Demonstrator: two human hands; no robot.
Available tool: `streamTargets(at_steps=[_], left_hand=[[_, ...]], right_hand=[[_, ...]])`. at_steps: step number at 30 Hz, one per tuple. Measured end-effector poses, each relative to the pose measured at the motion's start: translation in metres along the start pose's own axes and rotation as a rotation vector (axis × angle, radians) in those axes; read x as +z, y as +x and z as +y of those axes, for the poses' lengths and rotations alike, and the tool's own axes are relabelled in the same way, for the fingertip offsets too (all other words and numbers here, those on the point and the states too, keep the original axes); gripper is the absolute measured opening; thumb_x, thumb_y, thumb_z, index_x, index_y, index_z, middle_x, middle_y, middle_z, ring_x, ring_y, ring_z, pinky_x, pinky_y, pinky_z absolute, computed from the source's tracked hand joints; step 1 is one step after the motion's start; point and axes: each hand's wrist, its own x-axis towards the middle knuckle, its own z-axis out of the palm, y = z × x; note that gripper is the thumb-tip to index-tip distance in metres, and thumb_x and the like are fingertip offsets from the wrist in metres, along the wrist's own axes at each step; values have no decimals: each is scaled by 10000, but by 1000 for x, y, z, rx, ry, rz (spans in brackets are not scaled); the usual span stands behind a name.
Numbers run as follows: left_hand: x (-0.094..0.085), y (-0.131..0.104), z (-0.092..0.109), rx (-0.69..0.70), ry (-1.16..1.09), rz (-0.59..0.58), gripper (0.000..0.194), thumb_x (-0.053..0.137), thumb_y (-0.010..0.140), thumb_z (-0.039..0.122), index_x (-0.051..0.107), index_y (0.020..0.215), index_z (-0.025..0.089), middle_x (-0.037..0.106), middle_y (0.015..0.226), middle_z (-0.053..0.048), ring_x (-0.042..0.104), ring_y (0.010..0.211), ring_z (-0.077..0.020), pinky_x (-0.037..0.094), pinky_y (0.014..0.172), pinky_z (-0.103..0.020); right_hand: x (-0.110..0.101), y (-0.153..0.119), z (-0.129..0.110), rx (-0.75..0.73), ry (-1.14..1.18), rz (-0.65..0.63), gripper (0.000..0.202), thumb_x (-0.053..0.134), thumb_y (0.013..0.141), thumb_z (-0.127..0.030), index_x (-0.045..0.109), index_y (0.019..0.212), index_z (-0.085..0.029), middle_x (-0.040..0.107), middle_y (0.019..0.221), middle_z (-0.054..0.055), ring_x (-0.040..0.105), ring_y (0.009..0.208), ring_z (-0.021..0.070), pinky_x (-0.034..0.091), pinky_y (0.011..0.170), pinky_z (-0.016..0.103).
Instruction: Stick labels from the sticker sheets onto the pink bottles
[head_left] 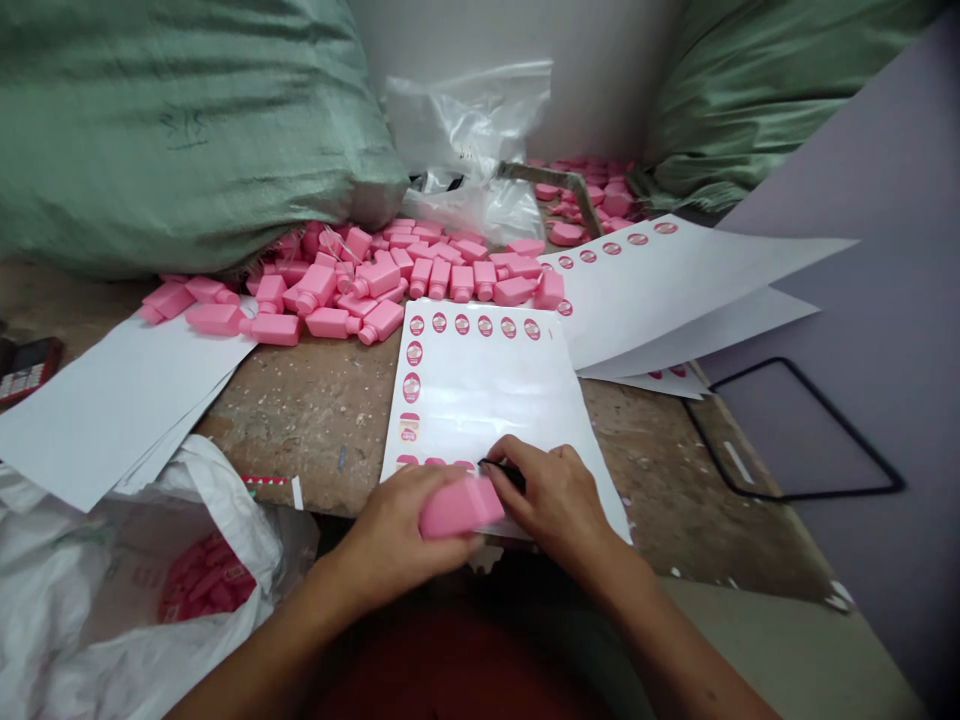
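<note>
My left hand (pixel 409 525) is closed around a pink plastic bottle (pixel 461 507), held on its side over the near edge of a sticker sheet. In my right hand (pixel 555 490) a thin black tool (pixel 506 470) is pinched, its tip at the bottom row of stickers; its exact kind cannot be made out. Beneath both hands lies the white sticker sheet (pixel 495 400), with oval pink stickers along its top and left side. The sheet's lower edge is partly hidden by my hands and the bottle.
Many pink bottles (pixel 322 285) are heaped behind the sheet. Loose white papers (pixel 120 390) lie left, more sticker sheets (pixel 660 290) right. An open white sack (pixel 247 530) at lower left holds pink bottles. Green sacks (pixel 225 110) stand behind; a black wire frame (pixel 817 495) is at the right.
</note>
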Motion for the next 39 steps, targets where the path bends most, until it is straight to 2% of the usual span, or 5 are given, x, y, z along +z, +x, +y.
streamTargets(at_steps=[6,14,20,28,39], left_hand=[[-14,19,-3,-404,-839,296,396,714,763,359,583,1069,143,696,964,-86,664,866,-177,522,807,-286],[-10,20,-1,-437,-965,440,318,703,782,257,577,1049,141,693,935,-85,687,854,-170,552,731,-238],[-9,16,2,-376,-875,392,426,763,721,287,589,1092,167,680,921,-43,655,800,-141,502,710,-230],[7,4,23,-299,-1213,119,522,620,821,515,575,1207,166,659,1067,-103,626,927,-212,489,702,-273],[10,5,28,-296,-1248,15,693,496,775,720,604,1187,173,655,1046,-114,620,908,-218,467,612,-241]], right_hand=[[2,3,-6,3,-85,8,174,513,876,-322,576,760,-209,711,700,12,537,541,144,290,647,300],[-7,10,-2,252,335,-118,254,569,792,-411,518,631,-221,569,568,-21,484,543,145,306,545,270],[-29,10,2,369,904,-177,333,588,735,-496,445,608,-224,401,493,-69,344,457,94,289,458,243],[-49,9,-21,271,857,-145,318,598,743,-457,457,596,-212,420,541,-47,370,524,105,309,494,247],[-44,11,-20,285,844,-133,311,591,738,-460,466,589,-218,421,532,-50,372,515,109,303,501,255]])
